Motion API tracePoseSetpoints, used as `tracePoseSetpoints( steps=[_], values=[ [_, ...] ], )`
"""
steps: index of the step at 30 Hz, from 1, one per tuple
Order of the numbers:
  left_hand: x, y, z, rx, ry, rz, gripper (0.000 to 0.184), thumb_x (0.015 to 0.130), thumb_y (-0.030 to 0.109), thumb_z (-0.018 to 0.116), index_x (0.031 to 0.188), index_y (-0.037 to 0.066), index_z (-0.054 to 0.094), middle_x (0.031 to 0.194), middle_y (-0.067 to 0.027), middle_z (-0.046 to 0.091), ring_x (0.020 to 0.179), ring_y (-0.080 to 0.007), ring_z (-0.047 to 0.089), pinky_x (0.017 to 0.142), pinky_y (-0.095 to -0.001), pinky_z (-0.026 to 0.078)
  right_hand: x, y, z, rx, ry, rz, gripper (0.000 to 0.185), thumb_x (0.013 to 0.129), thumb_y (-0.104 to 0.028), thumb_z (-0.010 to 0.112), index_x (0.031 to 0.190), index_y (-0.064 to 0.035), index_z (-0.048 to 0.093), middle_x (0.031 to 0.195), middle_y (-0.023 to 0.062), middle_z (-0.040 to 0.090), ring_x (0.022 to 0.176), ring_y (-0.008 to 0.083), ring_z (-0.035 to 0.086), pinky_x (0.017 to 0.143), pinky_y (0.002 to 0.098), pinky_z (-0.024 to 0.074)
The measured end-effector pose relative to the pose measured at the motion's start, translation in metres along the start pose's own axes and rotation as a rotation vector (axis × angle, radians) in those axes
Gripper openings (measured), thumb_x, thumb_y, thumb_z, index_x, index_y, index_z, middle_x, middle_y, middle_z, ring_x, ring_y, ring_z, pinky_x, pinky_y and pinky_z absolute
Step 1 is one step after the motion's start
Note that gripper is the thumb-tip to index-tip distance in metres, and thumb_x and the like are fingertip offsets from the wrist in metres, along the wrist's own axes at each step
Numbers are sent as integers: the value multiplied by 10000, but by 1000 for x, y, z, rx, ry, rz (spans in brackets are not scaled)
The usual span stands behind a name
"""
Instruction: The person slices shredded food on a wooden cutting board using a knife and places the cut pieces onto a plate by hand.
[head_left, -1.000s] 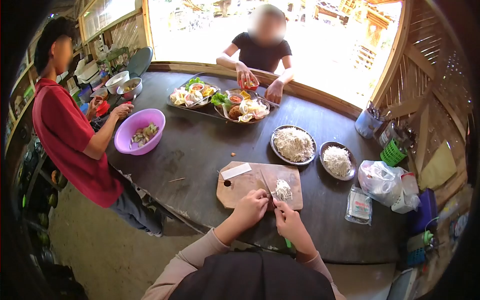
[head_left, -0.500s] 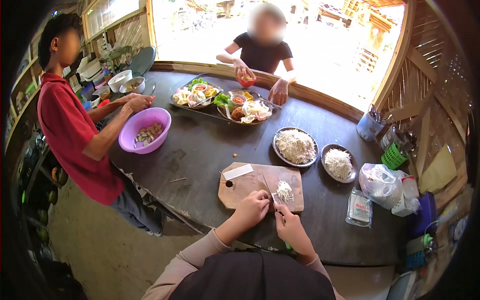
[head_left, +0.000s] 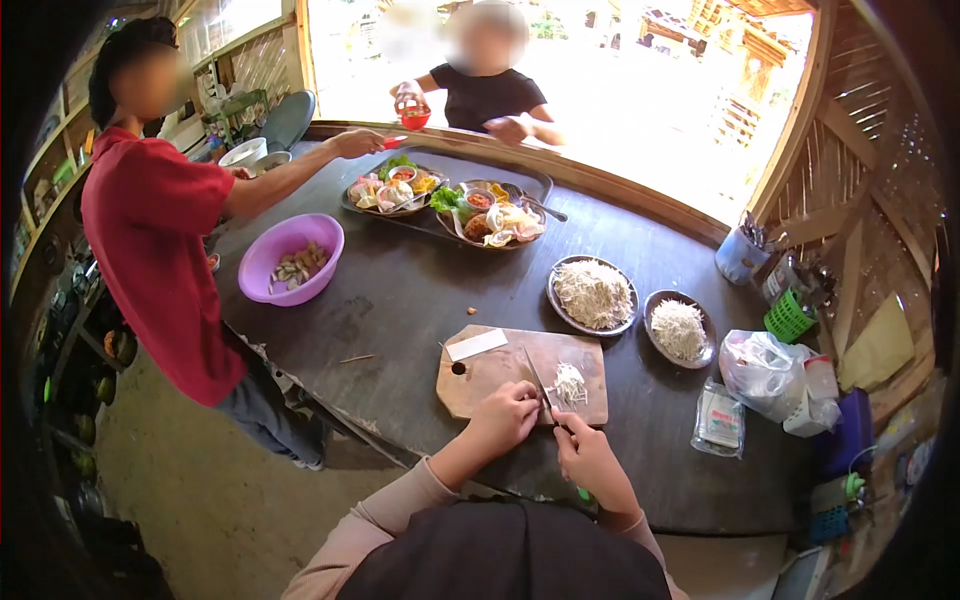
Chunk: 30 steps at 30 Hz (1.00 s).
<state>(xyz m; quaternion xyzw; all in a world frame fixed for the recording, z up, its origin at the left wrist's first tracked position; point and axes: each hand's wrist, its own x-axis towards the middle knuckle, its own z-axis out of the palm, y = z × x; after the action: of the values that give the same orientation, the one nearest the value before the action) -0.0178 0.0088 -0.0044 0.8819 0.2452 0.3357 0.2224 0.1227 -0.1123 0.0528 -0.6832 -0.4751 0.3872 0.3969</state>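
Observation:
My right hand (head_left: pixel 590 458) is wrapped round the handle of a knife (head_left: pixel 540 383), whose blade points away from me over the wooden cutting board (head_left: pixel 470 390). Beside the blade, my left hand (head_left: pixel 507 412) rests on the board with its fingers curled in. Whatever those fingers press on is hidden. To the right of the knife lies a small heap of thin white strips (head_left: pixel 570 384). A flat white slab (head_left: pixel 476 345) sits at the board's far left, near the hole in the board.
Two plates of shredded white strips (head_left: pixel 594 293) (head_left: pixel 678 328) stand beyond the board. Further back is a tray (head_left: pixel 545 185) with two dishes of food. A purple bowl (head_left: pixel 262 250) is at left, a plastic bag (head_left: pixel 760 365) at right. Two other people are at the table.
The person in red now stretches an arm across toward the window, holding something red. The person outside has moved left with the red cup. My hands have barely shifted.

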Motion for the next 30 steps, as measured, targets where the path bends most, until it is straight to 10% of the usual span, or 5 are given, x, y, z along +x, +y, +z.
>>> tracePoseSetpoints(
  steps=[30],
  values=[
    [-1,4,-4,-25,-1,6,102,833,86,671,870,-2,709,1028,-105,648,946,-290,627,838,-384,521,9,9,3,-49,13,-68,229,971,-80,561,1186,-16,606,658,233,611,501,276,616,530,374,470]
  ],
)
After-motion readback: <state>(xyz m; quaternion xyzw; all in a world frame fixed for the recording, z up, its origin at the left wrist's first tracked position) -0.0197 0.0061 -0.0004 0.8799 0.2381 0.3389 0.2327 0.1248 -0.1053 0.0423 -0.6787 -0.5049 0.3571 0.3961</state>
